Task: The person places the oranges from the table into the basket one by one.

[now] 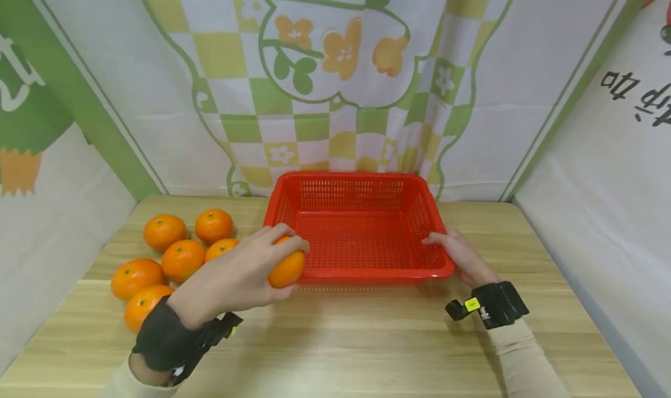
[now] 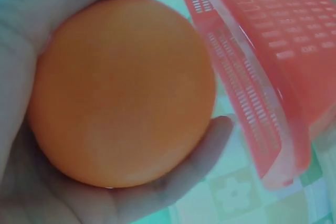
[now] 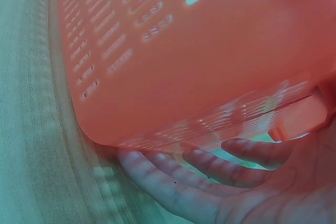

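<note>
My left hand [image 1: 238, 273] grips a round mandarin [image 1: 288, 268] beside the front left corner of a red plastic basket [image 1: 362, 273]. In the left wrist view the thumb and fingers curl round the mandarin [image 2: 123, 93], with the basket's side [image 2: 247, 82] just past it. My right hand [image 1: 463, 257] holds the basket's right side near the front corner, thumb over the rim. From the right wrist, the fingers [image 3: 173, 184] show spread along the outside of the slotted wall [image 3: 210, 77]. No fruit shows inside the basket.
Several more mandarins [image 1: 183, 260] lie grouped on the wooden table [image 1: 367, 345] at the left, some partly behind my left hand and wrist. A patterned curtain [image 1: 335, 112] hangs right behind the basket. White cloth walls [image 1: 592, 211] stand along both sides.
</note>
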`<move>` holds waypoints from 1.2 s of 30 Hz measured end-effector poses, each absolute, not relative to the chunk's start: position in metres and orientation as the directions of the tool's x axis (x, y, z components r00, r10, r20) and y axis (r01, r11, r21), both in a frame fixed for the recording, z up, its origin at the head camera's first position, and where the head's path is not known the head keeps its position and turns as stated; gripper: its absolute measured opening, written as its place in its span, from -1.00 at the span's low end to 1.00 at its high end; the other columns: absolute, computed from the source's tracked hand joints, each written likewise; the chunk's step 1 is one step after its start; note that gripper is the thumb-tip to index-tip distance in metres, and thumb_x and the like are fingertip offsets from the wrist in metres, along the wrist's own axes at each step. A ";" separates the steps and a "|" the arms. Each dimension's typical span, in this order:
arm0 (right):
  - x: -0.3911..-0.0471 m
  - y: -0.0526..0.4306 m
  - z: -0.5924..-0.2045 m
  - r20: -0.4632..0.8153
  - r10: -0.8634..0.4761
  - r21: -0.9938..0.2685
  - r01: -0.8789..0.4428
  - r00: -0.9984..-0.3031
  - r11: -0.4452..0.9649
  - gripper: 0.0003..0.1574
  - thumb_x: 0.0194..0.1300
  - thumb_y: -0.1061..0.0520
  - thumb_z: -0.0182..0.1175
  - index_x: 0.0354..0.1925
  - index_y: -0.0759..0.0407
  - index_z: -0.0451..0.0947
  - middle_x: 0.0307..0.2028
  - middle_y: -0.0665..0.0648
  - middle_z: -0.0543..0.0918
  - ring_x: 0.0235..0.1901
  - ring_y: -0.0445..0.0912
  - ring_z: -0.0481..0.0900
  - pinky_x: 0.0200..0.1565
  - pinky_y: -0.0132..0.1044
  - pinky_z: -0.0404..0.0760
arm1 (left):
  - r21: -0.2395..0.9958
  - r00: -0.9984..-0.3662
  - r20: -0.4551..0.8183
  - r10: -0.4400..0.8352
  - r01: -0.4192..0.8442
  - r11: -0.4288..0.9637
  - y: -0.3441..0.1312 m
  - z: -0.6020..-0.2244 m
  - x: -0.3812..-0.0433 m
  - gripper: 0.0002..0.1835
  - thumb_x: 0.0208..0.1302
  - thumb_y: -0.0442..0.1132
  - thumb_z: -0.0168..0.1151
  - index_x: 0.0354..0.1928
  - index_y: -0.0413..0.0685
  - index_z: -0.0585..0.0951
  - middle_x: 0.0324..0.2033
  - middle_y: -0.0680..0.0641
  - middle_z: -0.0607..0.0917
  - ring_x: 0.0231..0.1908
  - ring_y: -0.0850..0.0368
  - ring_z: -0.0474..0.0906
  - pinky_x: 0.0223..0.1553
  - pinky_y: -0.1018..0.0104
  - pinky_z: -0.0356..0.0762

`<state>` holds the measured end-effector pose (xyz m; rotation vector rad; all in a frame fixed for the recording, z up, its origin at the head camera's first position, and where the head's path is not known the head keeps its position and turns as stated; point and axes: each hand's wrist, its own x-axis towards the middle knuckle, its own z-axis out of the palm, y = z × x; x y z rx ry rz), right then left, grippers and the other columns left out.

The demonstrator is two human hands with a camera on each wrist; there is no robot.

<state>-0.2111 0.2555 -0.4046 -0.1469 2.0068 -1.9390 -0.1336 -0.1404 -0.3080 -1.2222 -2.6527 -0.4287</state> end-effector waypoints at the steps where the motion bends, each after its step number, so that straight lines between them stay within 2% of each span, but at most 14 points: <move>1: -0.211 0.256 -0.405 -0.175 -0.312 -0.985 0.164 -0.934 0.061 -0.42 0.35 0.25 -0.07 0.29 0.39 0.12 0.12 0.57 0.34 -0.02 0.37 0.44 -0.17 -0.03 0.63 | 0.178 -0.632 0.293 0.718 0.774 0.608 -0.139 -0.308 -0.137 -0.48 -0.09 -0.04 0.42 -0.03 0.10 0.47 -0.18 0.08 0.43 -0.32 0.19 0.36 -0.33 0.26 0.50; 5: -0.212 0.255 -0.405 -0.180 -0.305 -0.984 0.171 -0.935 0.057 -0.42 0.33 0.25 -0.05 0.28 0.39 0.14 0.11 0.57 0.35 -0.03 0.36 0.45 -0.17 -0.02 0.63 | 0.155 -0.610 0.292 0.736 0.790 0.593 -0.134 -0.307 -0.150 -0.49 -0.08 -0.03 0.42 -0.05 0.08 0.48 -0.19 0.07 0.44 -0.27 0.18 0.35 -0.28 0.21 0.49; 11: -0.216 0.254 -0.405 -0.166 -0.316 -0.986 0.158 -0.934 0.051 -0.41 0.32 0.26 -0.05 0.28 0.40 0.12 0.11 0.56 0.34 -0.03 0.33 0.46 -0.16 -0.05 0.63 | 0.138 -0.634 0.260 0.728 0.771 0.622 -0.125 -0.306 -0.169 -0.49 -0.07 0.00 0.41 -0.04 0.15 0.47 -0.21 0.12 0.42 -0.28 0.21 0.34 -0.29 0.26 0.50; 18: -0.217 0.252 -0.405 -0.175 -0.312 -0.985 0.166 -0.934 0.056 -0.42 0.31 0.28 -0.06 0.26 0.43 0.13 0.08 0.56 0.35 -0.05 0.33 0.47 -0.18 -0.07 0.64 | 0.183 -0.644 0.238 0.727 0.765 0.618 -0.115 -0.306 -0.182 -0.50 -0.07 0.00 0.39 -0.02 0.20 0.47 -0.22 0.16 0.42 -0.30 0.24 0.35 -0.35 0.32 0.49; 25: -0.215 0.254 -0.405 -0.179 -0.314 -0.984 0.177 -0.933 0.035 -0.39 0.30 0.29 -0.07 0.28 0.42 0.08 0.10 0.56 0.32 -0.04 0.31 0.46 -0.17 -0.08 0.64 | 0.297 -0.645 0.210 0.735 0.758 0.580 -0.104 -0.305 -0.194 -0.53 -0.06 -0.03 0.41 -0.06 0.22 0.48 -0.23 0.17 0.42 -0.41 0.28 0.43 -0.44 0.43 0.53; 30: -0.214 0.256 -0.406 -0.159 -0.326 -0.987 0.157 -0.932 0.033 -0.38 0.31 0.28 -0.08 0.29 0.43 0.07 0.09 0.57 0.32 -0.04 0.33 0.46 -0.18 -0.07 0.64 | 0.291 -0.630 0.205 0.749 0.770 0.568 -0.096 -0.302 -0.205 -0.53 -0.06 -0.02 0.41 -0.06 0.21 0.48 -0.22 0.16 0.43 -0.40 0.27 0.44 -0.42 0.41 0.53; 36: -0.214 0.256 -0.407 -0.165 -0.323 -0.986 0.160 -0.932 0.041 -0.39 0.31 0.29 -0.08 0.29 0.42 0.08 0.10 0.58 0.32 -0.04 0.35 0.46 -0.18 -0.05 0.64 | 0.292 -0.646 0.201 0.737 0.757 0.584 -0.088 -0.304 -0.219 -0.52 -0.05 0.01 0.41 -0.05 0.21 0.48 -0.21 0.14 0.44 -0.37 0.23 0.43 -0.41 0.36 0.53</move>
